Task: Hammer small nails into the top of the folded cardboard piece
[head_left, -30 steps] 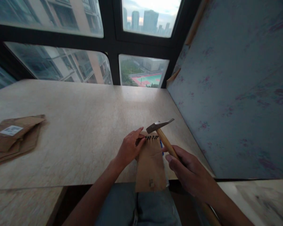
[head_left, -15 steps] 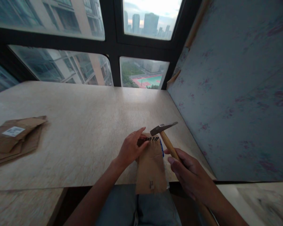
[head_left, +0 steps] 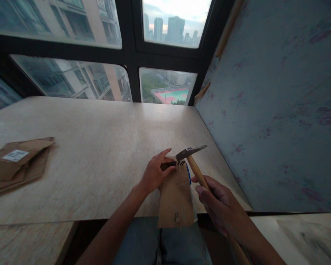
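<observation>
A brown cardboard piece (head_left: 175, 197) lies at the near edge of the beige table (head_left: 99, 147), overhanging it toward my lap. A row of small dark nails (head_left: 179, 163) stands along its far end. My left hand (head_left: 154, 173) pinches something small and dark, probably a nail, at that end, beside the row. My right hand (head_left: 223, 209) is wrapped round the wooden handle of a hammer (head_left: 194, 162). The metal head of the hammer sits just over the nails, close to my left fingertips.
A stack of folded brown cardboard with a white label (head_left: 15, 162) lies at the table's left. A blue-grey panel (head_left: 278, 110) stands upright along the right side. Dark-framed windows (head_left: 132, 55) close off the far edge. My legs in jeans (head_left: 160, 243) are below the table.
The hammer head has come down slightly, from a little above and to the right of the nails to just over them. My left hand has stayed at the cardboard's far end.
</observation>
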Demonstrator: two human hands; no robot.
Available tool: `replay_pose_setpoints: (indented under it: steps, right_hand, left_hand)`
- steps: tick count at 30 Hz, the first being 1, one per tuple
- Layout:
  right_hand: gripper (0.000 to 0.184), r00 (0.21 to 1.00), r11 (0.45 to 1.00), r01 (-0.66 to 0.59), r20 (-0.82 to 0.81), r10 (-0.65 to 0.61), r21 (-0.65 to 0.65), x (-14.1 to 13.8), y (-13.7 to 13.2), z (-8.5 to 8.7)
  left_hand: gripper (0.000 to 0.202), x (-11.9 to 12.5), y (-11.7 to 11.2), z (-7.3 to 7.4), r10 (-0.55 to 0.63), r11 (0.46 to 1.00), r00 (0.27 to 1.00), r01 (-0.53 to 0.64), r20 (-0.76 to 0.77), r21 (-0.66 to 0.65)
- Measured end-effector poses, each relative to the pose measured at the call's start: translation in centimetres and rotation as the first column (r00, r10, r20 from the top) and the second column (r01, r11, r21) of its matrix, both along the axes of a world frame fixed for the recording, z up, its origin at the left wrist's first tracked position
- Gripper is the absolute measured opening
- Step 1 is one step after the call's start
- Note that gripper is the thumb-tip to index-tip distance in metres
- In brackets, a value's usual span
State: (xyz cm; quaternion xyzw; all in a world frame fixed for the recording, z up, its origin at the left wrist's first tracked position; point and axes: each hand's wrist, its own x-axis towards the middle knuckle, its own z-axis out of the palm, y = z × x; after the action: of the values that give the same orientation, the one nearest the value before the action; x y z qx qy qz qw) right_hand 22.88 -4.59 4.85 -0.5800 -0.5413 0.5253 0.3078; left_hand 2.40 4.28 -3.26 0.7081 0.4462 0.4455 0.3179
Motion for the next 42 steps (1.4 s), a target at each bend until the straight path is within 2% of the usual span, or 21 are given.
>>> replay_pose_setpoints:
  steps: [6, 13, 22, 26, 30, 34, 38, 42]
  right_hand:
    - [0.05, 1.0, 1.0, 0.02, 0.002, -0.02, 0.0, 0.0, -0.1, -0.4]
    - [0.049, 1.0, 1.0, 0.019, -0.001, -0.019, -0.023, 0.1, 0.0, -0.2]
    - [0.048, 0.998, 0.999, 0.045, -0.036, -0.046, -0.028, -0.1, -0.3, -0.2]
    - [0.05, 0.992, 0.994, 0.1, -0.074, -0.103, -0.04, 0.0, -0.8, -0.6]
    - [0.059, 0.968, 0.974, 0.21, -0.119, -0.219, -0.084, 0.1, -1.9, -0.5]
    - [0.065, 0.957, 0.959, 0.253, -0.114, -0.268, -0.13, 0.1, -3.3, 0.4]
    - [0.067, 0.942, 0.945, 0.27, -0.153, -0.299, -0.184, -0.3, -4.4, 0.7]
    - [0.067, 0.934, 0.938, 0.247, -0.197, -0.297, -0.242, -0.7, -5.3, -0.1]
  left_hand:
    - [0.059, 0.2, 0.4, 0.1, 0.004, 0.998, 1.0, -0.002, 0.021, -0.061]
    - [0.062, 0.0, 0.6, 0.2, -0.022, 0.998, 1.0, 0.022, 0.004, -0.052]
    - [0.062, -0.4, 0.5, 0.1, -0.034, 0.997, 0.998, 0.037, -0.043, 0.069]
    - [0.064, -1.8, -0.6, 0.6, 0.039, 0.987, 0.995, -0.023, -0.096, 0.16]
    - [0.062, -5.4, -2.5, 0.7, 0.168, 0.961, 0.973, -0.126, -0.157, 0.248]
    - [0.053, -11.1, -5.2, -0.2, 0.297, 0.943, 0.916, -0.239, -0.269, 0.23]
    - [0.05, -18.1, -8.8, -1.3, 0.438, 0.899, 0.815, -0.401, -0.381, 0.176]
    - [0.054, -25.0, -13.3, -1.5, 0.566, 0.807, 0.681, -0.573, -0.464, 0.143]
